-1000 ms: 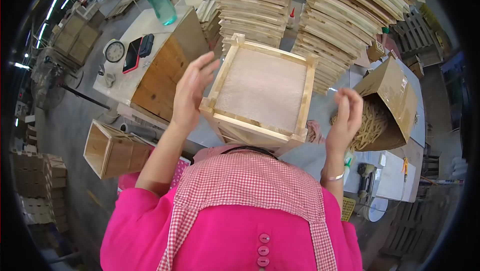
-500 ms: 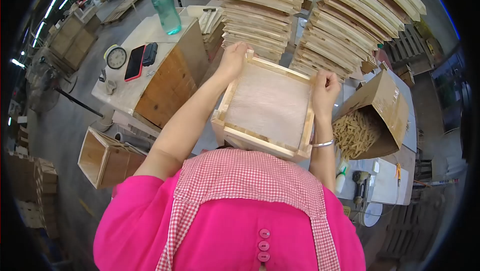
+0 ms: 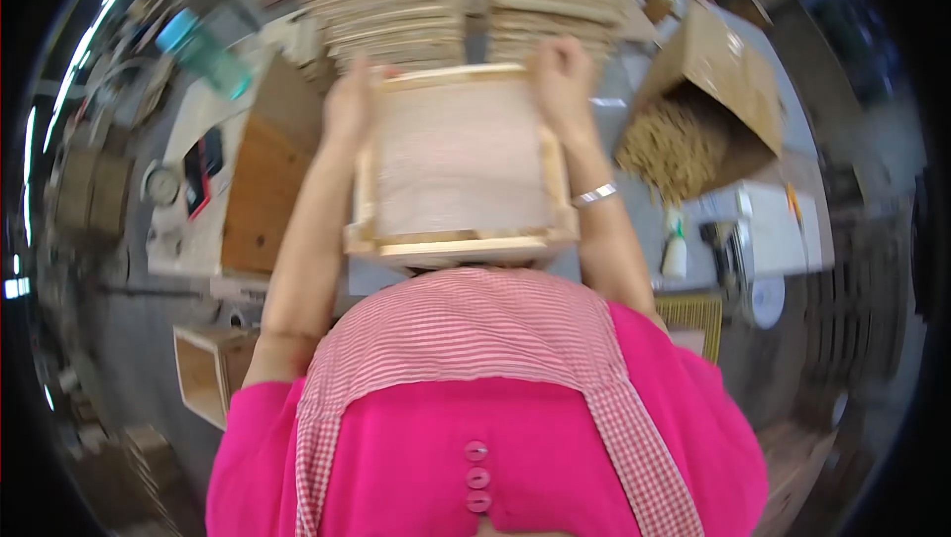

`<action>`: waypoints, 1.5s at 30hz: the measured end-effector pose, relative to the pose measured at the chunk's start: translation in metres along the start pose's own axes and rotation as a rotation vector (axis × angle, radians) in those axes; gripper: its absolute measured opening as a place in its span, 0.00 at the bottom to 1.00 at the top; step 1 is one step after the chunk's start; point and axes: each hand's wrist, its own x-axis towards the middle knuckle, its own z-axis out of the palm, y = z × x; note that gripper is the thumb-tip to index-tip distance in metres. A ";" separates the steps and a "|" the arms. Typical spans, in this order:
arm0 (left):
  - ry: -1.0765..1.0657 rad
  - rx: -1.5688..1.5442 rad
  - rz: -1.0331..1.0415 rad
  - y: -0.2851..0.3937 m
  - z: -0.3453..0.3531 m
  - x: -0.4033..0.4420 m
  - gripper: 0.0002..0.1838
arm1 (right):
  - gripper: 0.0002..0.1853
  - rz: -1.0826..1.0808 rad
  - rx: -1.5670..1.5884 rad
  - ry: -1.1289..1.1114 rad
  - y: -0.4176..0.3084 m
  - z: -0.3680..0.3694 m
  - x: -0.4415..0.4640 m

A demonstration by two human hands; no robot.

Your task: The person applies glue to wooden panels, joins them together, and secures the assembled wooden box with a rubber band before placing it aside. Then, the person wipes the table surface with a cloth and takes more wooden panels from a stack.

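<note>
A square wooden frame (image 3: 464,156) with a pale, thin panel set inside its raised edges is in front of my chest. My left hand (image 3: 354,106) is closed on its far left corner. At the far right corner my right hand (image 3: 563,81) has its fingers curled in against the frame's edge; a silver bangle is on that wrist. Motion blur softens both hands, and the frame's underside is hidden.
Two tall stacks of wooden panels (image 3: 381,2) stand beyond the frame. To the right, a cardboard box (image 3: 728,71) lies tipped with wooden sticks (image 3: 674,149) in it, near a glue bottle (image 3: 676,252). A cabinet (image 3: 263,195) and teal water bottle (image 3: 205,54) are at left.
My view has turned to the right, so the surroundings appear further left. Both hands keep hold of the frame, which now sits straighter before me.
</note>
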 end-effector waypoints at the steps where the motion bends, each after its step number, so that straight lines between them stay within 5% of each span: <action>1: 0.037 0.058 0.014 0.006 -0.001 -0.003 0.34 | 0.09 0.036 0.011 -0.021 -0.017 -0.004 0.001; 4: 0.082 0.036 0.044 0.018 -0.016 -0.013 0.32 | 0.11 0.149 0.130 -0.078 -0.031 -0.002 0.008; 7: -0.048 -0.391 -0.057 0.027 -0.019 -0.014 0.27 | 0.11 0.140 0.162 -0.048 -0.023 0.013 0.008; 10: -0.026 -0.010 0.104 -0.014 -0.024 0.002 0.26 | 0.09 0.180 0.160 -0.058 -0.013 0.020 -0.001; 16: -0.084 -0.269 -0.026 -0.002 -0.024 -0.009 0.23 | 0.05 0.136 0.198 0.122 0.046 -0.042 -0.013; 20: -0.047 -0.341 -0.067 0.008 -0.016 -0.018 0.22 | 0.06 0.322 -0.349 0.285 0.203 -0.170 -0.012; 24: -0.045 -0.377 -0.088 0.015 -0.013 -0.022 0.22 | 0.10 0.180 -0.963 0.430 0.280 -0.268 0.020; 25: -0.059 -0.341 -0.066 0.015 -0.013 -0.022 0.22 | 0.10 0.182 -0.956 0.434 0.278 -0.277 0.027; 27: -0.070 -0.303 -0.048 0.017 -0.012 -0.021 0.22 | 0.15 0.625 -1.061 0.105 0.275 -0.293 0.035; 30: -0.036 -0.286 -0.079 0.019 -0.010 -0.027 0.22 | 0.15 0.634 -0.940 0.185 0.300 -0.304 0.033; 39: -0.045 -0.340 -0.014 0.001 -0.016 -0.015 0.25 | 0.11 0.324 -0.728 0.407 0.226 -0.295 0.061; 45: -0.073 -0.194 0.085 -0.004 -0.016 -0.014 0.27 | 0.03 0.300 -0.480 0.169 0.192 -0.244 0.010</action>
